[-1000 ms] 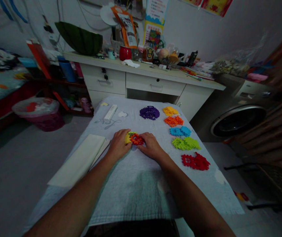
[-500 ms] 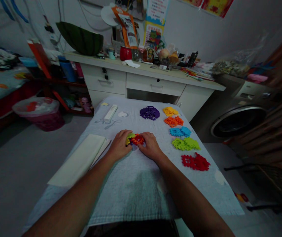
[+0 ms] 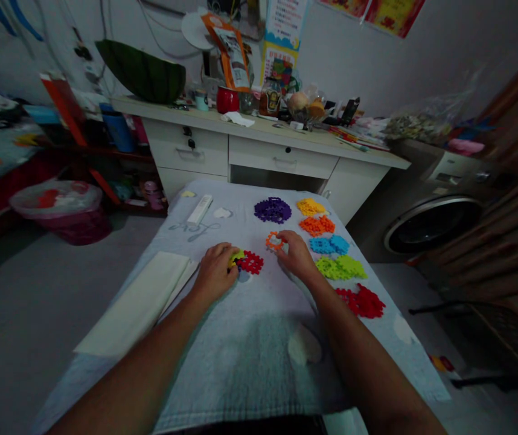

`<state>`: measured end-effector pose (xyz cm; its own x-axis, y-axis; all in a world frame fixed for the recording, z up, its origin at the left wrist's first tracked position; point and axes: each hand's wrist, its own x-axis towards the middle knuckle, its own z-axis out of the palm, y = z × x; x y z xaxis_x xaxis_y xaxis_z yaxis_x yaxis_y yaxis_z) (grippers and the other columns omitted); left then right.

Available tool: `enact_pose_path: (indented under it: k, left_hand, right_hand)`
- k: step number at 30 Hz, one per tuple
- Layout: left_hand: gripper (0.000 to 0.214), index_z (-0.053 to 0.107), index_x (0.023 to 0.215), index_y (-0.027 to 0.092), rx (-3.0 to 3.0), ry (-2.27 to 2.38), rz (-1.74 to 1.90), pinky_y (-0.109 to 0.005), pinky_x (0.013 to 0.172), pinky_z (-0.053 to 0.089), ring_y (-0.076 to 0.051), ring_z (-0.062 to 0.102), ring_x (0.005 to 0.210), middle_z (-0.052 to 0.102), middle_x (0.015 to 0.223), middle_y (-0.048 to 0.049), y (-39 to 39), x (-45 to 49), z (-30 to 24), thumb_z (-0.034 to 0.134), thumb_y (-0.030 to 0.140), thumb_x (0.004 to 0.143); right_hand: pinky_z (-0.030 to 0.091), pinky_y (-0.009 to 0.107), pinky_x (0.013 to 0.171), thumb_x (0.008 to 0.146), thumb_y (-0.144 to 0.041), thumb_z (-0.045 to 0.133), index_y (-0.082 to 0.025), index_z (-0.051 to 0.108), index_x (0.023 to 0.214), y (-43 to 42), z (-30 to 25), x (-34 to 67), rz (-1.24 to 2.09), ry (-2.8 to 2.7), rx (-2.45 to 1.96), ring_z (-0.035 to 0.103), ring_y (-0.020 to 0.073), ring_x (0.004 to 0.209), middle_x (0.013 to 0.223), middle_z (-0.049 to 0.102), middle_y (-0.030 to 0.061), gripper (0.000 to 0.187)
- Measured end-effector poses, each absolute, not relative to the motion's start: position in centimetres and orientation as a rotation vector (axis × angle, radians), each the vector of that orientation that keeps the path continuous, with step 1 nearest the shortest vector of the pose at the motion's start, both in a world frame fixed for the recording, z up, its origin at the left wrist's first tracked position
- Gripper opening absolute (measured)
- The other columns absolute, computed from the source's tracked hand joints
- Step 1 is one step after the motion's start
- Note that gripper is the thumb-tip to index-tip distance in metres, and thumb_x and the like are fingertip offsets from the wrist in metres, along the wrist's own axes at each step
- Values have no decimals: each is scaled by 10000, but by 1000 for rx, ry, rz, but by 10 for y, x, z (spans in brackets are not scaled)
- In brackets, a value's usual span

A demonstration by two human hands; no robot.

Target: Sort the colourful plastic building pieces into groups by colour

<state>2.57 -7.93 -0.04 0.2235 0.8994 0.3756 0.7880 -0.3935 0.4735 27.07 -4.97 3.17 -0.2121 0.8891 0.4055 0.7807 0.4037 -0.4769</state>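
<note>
Between the thumb and fingers of my right hand is an orange ring-shaped plastic piece, raised near the middle of the table. My left hand is closed around some small toothed plastic pieces; a yellow-green piece shows at its fingertips, with darker bits partly hidden below. Against these lies a red toothed piece. Sorted piles stand along the right: yellow, orange, blue, lime green and red. A purple pile sits farther back.
A pale cloth covers the table. Folded white material lies at the left, a white narrow box behind it. Beyond stand a white drawer desk and a washing machine. A pink bin is on the floor.
My right hand has moved right and away from the left hand, taking the orange piece off the red one. My left hand stays on its pieces; the view has shifted slightly.
</note>
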Motion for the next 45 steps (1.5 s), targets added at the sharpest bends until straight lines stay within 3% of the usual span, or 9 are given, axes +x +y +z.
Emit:
enact_pose_path:
  k: [5,11,17,21,25,31,38,43,45]
  left_hand:
    - [368,644,1125,204,2332,1612,908,-435,1013,429,-267,540,1131,613,1201,-83,-79,26,-2,517,183,780]
    - [356,638,1118,217,2322,1603,901,-424,1013,422,-252,543,1131,617,1204,-71,-78,26,-3,505,172,790]
    - [349,640,1117,218,2309,1628,915,-436,1014,416,-262,534,1145,610,1218,-76,-78,27,-3,505,188,797]
    - [336,634,1110,224,2306,1664,921,-440,1004,423,-271,539,1142,609,1220,-79,-78,25,-3,525,211,793]
    - [340,626,1115,218,2295,1694,926,-443,998,427,-279,540,1143,605,1215,-89,-78,24,-3,532,225,788]
    - [372,605,1165,204,2266,1716,912,-436,972,444,-279,572,1099,609,1202,-95,-80,26,-1,509,225,806]
    - [429,571,1220,186,2248,1652,927,-437,970,462,-278,581,1102,608,1228,-103,-81,27,3,517,208,795]
    - [523,531,1262,188,2226,1558,936,-428,1019,445,-269,558,1169,575,1270,-108,-81,26,5,556,208,740]
    - [562,525,1268,191,2237,1525,927,-432,1037,431,-271,543,1197,565,1289,-107,-82,27,5,568,195,707]
  right_hand:
    - [449,358,958,719,-38,566,-143,650,1049,-9,60,320,83,-2019,-1671,596,218,1043,1112,656,120,357]
    - [455,288,862,765,-115,613,-158,684,1013,27,74,369,-17,-1858,-2143,620,207,997,1088,687,109,261]
    - [451,324,833,806,-238,629,-182,701,1016,38,70,382,-44,-1805,-2394,628,256,1017,1058,706,118,229]
    - [454,378,840,819,-281,621,-160,713,1024,36,65,380,-121,-1821,-2451,607,307,1049,1115,673,172,255]
    - [467,400,826,819,-259,626,-150,711,1053,29,63,378,-170,-1780,-2413,605,312,1018,1116,651,197,272]
    - [446,400,901,854,-276,596,-169,711,1063,12,69,352,-132,-1755,-2216,585,284,1060,1133,648,161,261]
    - [414,386,973,834,-236,648,-175,678,1036,-34,53,279,261,-2225,-1600,594,225,1066,1112,674,97,214]
    - [414,401,947,770,-357,742,-177,611,1214,-67,34,236,337,-2357,-1436,575,252,1077,1185,645,118,496]
    - [420,400,921,757,-370,750,-170,607,1224,-74,30,227,314,-2359,-1455,575,256,1035,1145,649,121,527]
